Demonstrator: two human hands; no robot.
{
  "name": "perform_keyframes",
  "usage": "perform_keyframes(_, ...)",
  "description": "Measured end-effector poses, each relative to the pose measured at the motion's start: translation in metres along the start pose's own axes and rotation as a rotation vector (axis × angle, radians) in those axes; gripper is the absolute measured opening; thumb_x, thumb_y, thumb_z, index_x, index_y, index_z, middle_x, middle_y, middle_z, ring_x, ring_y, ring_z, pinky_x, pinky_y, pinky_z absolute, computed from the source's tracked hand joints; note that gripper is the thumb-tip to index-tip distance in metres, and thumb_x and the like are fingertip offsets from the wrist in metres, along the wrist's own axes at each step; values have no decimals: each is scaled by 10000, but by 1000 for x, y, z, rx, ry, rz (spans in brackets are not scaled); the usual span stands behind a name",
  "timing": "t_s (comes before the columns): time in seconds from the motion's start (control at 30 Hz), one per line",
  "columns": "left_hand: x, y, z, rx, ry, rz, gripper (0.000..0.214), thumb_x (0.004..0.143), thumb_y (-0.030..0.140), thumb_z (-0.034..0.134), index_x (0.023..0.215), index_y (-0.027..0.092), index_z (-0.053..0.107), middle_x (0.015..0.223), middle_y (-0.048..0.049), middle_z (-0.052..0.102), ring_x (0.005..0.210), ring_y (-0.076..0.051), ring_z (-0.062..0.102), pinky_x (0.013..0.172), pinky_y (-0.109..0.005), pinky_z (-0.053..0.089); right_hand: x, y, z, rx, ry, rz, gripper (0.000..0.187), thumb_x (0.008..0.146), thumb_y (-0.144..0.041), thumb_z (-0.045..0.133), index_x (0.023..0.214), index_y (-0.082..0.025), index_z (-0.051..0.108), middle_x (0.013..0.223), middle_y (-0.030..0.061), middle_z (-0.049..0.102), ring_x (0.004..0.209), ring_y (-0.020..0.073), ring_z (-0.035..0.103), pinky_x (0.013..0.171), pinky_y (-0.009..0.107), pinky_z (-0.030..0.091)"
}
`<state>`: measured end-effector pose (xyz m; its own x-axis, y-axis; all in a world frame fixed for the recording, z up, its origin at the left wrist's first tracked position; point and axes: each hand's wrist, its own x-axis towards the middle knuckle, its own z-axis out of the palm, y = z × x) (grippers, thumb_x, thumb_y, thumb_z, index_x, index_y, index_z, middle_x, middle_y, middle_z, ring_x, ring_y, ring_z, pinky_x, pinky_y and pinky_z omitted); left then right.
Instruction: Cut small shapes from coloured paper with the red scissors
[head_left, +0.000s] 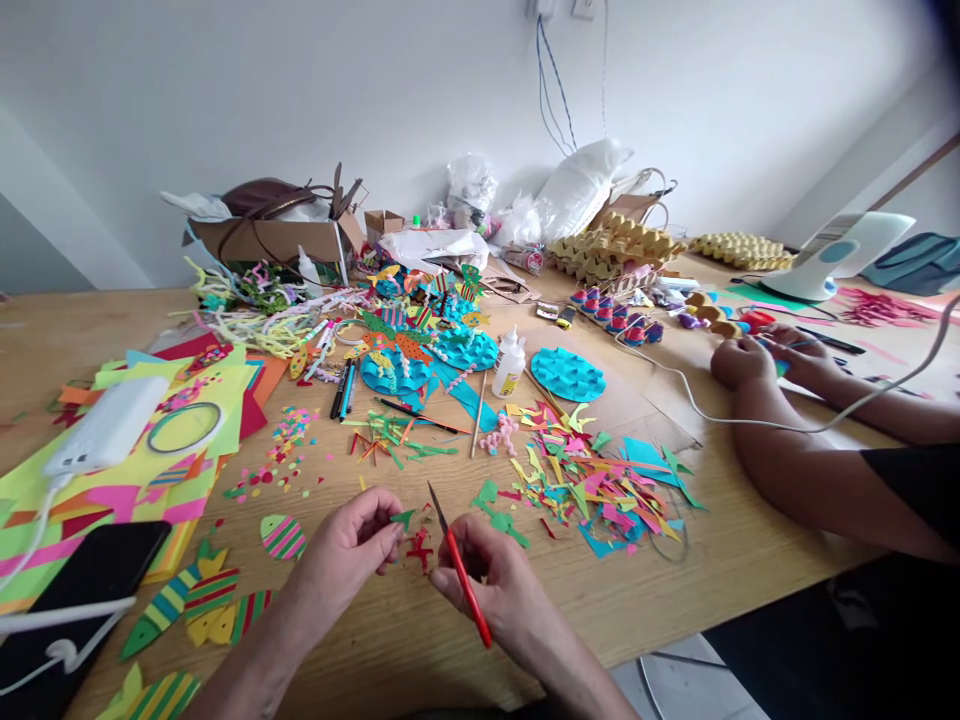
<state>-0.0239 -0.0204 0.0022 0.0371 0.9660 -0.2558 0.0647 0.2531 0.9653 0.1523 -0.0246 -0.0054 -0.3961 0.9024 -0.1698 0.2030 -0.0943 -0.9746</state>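
My left hand [352, 550] pinches a small green paper cut-out [403, 519] between thumb and fingers, low over the wooden table [675, 560]. Closed round a pair of red-handled scissors [459, 565], my right hand [495, 585] keeps the blades pointing up and away, just right of the green piece. Small red paper scraps [418, 548] lie on the table between the two hands. A striped paper egg shape [283, 536] lies just left of my left hand.
Another person's hands [757, 360] work at the right with small coloured pieces. Heaps of paper scraps [592, 480], blue discs [568, 373], a glue bottle [509, 363], striped paper fish [187, 600], a phone [75, 590], a power bank [109, 425] and a white cable [750, 420] crowd the table.
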Motion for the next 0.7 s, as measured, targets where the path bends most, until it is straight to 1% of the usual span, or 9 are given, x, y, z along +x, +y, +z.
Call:
perform_keyframes(0.1, -1, -2, 2, 38, -45, -6, 49, 665, 199, 624, 670, 179, 579, 491, 80, 462, 457, -94, 418, 427, -181, 351, 10, -4, 2, -9, 115, -48, 251, 687, -365, 648, 663, -181, 478, 575, -54, 437, 522, 93, 353, 482, 206, 292)
perform_keyframes(0.17, -1, -5, 3, 59, -82, 2, 52, 679, 197, 605, 645, 178, 570, 497, 80, 439, 460, -92, 387, 426, -180, 323, 16, -6, 4, -34, 164, -77, 253, 687, -376, 652, 678, -177, 496, 589, -45, 461, 525, 95, 366, 484, 208, 303)
perform_keyframes(0.3, 0, -11, 4, 118, -114, 43, 86, 702, 174, 573, 621, 180, 547, 511, 80, 411, 472, -91, 362, 438, -183, 289, 24, -7, 9, -14, 177, -93, 232, 679, -350, 636, 663, -189, 469, 583, -44, 460, 520, 98, 385, 483, 211, 321)
perform_keyframes(0.43, -3, -11, 3, 127, -144, 37, 84, 753, 230, 548, 697, 173, 573, 522, 72, 429, 476, -102, 372, 450, -198, 299, 27, -7, 13, 96, 203, -87, 240, 667, -332, 637, 664, -197, 439, 590, -46, 460, 523, 98, 404, 486, 210, 343)
perform_keyframes(0.5, -5, -7, 5, 117, -131, 44, 139, 768, 267, 546, 667, 174, 567, 515, 72, 417, 474, -102, 366, 457, -202, 305, 27, -8, 13, 158, 204, -90, 256, 674, -349, 638, 676, -200, 430, 590, -51, 455, 519, 97, 405, 477, 206, 343)
perform_keyframes(0.57, -7, -2, 7, 97, -88, 56, 195, 768, 291, 560, 609, 178, 550, 504, 72, 409, 477, -101, 366, 465, -201, 313, 25, -9, 12, 177, 195, -106, 260, 692, -368, 624, 695, -199, 427, 598, -53, 445, 521, 96, 397, 473, 204, 339)
perform_keyframes(0.63, -9, 2, 9, 42, -31, 68, 218, 757, 303, 584, 581, 181, 546, 501, 67, 425, 486, -104, 386, 474, -199, 332, 20, -10, 10, 114, 172, -125, 242, 722, -372, 590, 698, -196, 426, 604, -52, 426, 534, 99, 380, 483, 208, 333)
perform_keyframes(0.7, -9, 6, 9, -37, 21, 82, 189, 753, 301, 598, 608, 183, 569, 524, 55, 479, 512, -113, 432, 499, -201, 369, 13, -8, 9, -4, 135, -137, 211, 755, -351, 538, 679, -195, 418, 597, -51, 404, 548, 103, 363, 500, 216, 322)
